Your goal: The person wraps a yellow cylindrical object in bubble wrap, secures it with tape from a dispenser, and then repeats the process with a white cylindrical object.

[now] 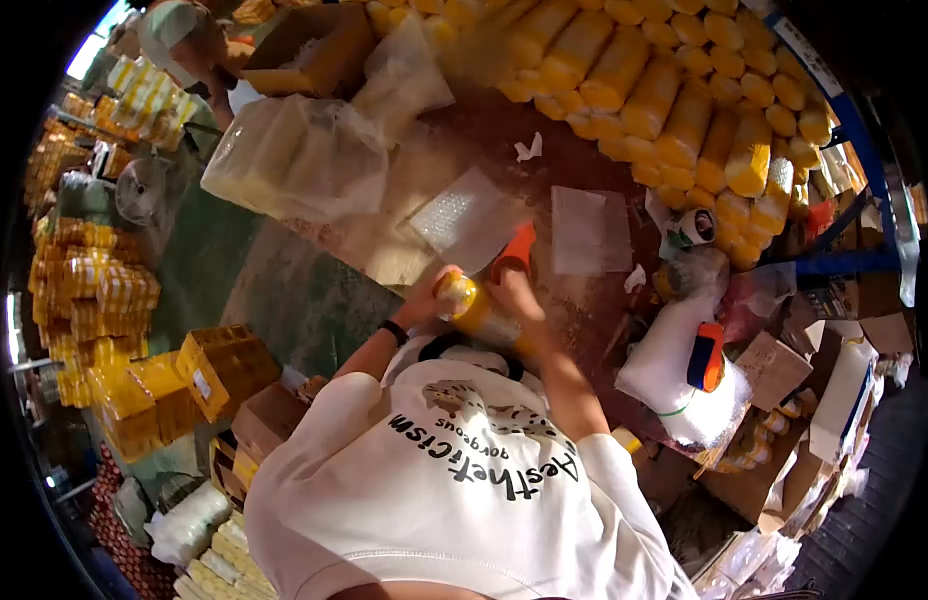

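In the head view, my left hand is closed round the near end of a yellow-wrapped roll in front of my chest. My right hand grips an orange tape dispenser just right of the roll. Beyond my hands, a bubble wrap sheet lies on the reddish-brown work surface. Farther right is a second translucent sheet. What my right palm touches underneath is hidden.
Yellow-wrapped rolls are piled at the back right. A large plastic bag lies back left, near an open carton and another person. An orange-and-blue dispenser rests on white wrap at right.
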Demonstrator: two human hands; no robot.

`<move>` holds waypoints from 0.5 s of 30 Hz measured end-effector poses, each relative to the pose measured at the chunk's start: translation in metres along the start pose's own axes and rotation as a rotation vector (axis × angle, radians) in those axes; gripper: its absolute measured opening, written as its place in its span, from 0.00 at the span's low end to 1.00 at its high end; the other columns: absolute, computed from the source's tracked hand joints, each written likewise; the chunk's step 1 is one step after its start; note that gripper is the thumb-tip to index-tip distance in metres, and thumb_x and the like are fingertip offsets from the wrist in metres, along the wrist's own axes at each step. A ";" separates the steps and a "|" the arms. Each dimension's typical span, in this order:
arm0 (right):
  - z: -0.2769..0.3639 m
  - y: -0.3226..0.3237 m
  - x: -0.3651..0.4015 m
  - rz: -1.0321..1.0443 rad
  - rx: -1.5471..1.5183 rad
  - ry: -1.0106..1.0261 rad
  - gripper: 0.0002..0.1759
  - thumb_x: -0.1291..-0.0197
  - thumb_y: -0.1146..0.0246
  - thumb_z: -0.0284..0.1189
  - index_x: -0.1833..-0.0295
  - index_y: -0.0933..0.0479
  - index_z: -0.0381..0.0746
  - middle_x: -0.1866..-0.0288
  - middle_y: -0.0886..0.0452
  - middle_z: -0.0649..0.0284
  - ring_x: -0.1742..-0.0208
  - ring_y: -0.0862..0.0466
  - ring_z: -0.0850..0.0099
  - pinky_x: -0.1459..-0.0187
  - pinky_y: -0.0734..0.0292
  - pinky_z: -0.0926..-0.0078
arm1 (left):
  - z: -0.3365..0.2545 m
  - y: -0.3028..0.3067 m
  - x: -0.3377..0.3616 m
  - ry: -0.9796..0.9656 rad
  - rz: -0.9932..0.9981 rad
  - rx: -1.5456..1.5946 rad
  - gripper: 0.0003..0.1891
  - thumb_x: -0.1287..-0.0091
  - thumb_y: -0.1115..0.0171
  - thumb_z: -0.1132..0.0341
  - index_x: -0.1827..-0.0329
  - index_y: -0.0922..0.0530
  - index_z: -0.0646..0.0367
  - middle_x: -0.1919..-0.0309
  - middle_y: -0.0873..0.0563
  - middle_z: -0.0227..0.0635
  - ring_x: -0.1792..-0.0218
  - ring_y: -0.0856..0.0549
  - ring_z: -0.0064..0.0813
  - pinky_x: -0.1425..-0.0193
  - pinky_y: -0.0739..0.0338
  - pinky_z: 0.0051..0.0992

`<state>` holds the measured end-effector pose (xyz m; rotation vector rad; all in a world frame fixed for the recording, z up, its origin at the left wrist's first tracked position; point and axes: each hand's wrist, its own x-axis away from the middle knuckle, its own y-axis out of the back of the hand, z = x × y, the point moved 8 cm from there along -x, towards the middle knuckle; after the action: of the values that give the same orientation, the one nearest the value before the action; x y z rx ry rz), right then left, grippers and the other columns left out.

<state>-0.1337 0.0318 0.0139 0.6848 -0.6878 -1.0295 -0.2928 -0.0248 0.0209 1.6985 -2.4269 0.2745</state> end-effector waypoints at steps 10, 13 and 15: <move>-0.063 -0.013 0.009 -0.117 0.320 -0.506 0.26 0.43 0.40 0.38 0.45 0.27 0.30 0.57 0.20 0.45 0.55 0.20 0.50 0.53 0.25 0.59 | 0.042 0.060 -0.048 0.094 0.071 -0.256 0.36 0.38 0.37 0.52 0.32 0.40 0.61 0.36 0.32 0.43 0.36 0.31 0.36 0.34 0.35 0.35; -0.096 0.025 0.038 -0.270 0.006 -0.673 0.29 0.42 0.41 0.41 0.41 0.30 0.32 0.55 0.20 0.47 0.52 0.20 0.51 0.53 0.24 0.58 | 0.009 0.059 -0.059 0.000 0.101 -0.697 0.34 0.36 0.42 0.50 0.35 0.37 0.67 0.36 0.31 0.49 0.35 0.31 0.44 0.32 0.37 0.37; -0.117 0.039 0.059 -0.299 -0.301 -0.711 0.30 0.41 0.41 0.43 0.38 0.31 0.35 0.50 0.21 0.51 0.50 0.20 0.55 0.53 0.22 0.57 | 0.003 0.058 -0.060 -0.198 0.043 -0.823 0.33 0.36 0.41 0.51 0.36 0.35 0.67 0.37 0.30 0.51 0.36 0.30 0.45 0.32 0.37 0.37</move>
<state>-0.0014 0.0130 -0.0158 0.1399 -1.0286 -1.6428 -0.3273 0.0486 0.0008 1.3180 -2.2017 -0.8111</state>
